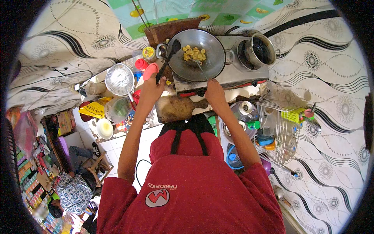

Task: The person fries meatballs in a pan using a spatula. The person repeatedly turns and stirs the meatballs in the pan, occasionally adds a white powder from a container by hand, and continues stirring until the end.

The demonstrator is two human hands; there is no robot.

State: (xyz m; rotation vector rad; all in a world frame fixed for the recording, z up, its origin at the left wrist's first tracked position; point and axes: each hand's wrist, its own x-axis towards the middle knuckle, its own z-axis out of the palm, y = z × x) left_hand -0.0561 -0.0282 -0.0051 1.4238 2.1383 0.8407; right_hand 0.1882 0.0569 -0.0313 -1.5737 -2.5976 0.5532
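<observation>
A wide metal wok sits on the left side of the gas stove. Round yellow-brown slices of food lie together inside it. My left hand grips the handle of a black spatula, whose head is over the wok's left rim. A pink, rounded object is right by my left fingers; whether they touch it I cannot tell. In my right hand is a thin metal utensil. Its far end reaches down to the slices, and its exact kind is unclear.
A metal pot stands on the right burner. Before me lies a worn wooden cutting board. A perforated skimmer, jars and a pale bowl are on the left; a white wire dish rack is on the right. A person sits lower left.
</observation>
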